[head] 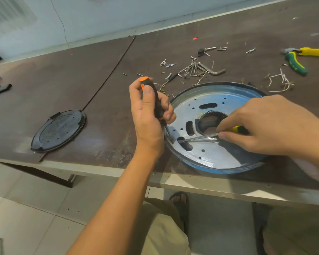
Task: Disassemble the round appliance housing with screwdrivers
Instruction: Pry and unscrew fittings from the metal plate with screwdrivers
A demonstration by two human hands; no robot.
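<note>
Table (63, 80) of dark wood holds the round blue and silver housing (219, 159) near its front edge, partly hidden by the right hand (265, 126). A black round cover (58, 130) lies well apart. The left hand (149, 116) grips an orange screwdriver (155, 100) at the housing's rim; its tip is hard to see. The right hand pinches a yellow screwdriver (199, 138), handle mostly hidden.

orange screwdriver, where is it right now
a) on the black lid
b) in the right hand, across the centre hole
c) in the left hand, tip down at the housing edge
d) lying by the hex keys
C: the left hand grips the orange screwdriver nearly upright, tip at the left edge of the housing, while the right hand holds the yellow screwdriver.
</note>
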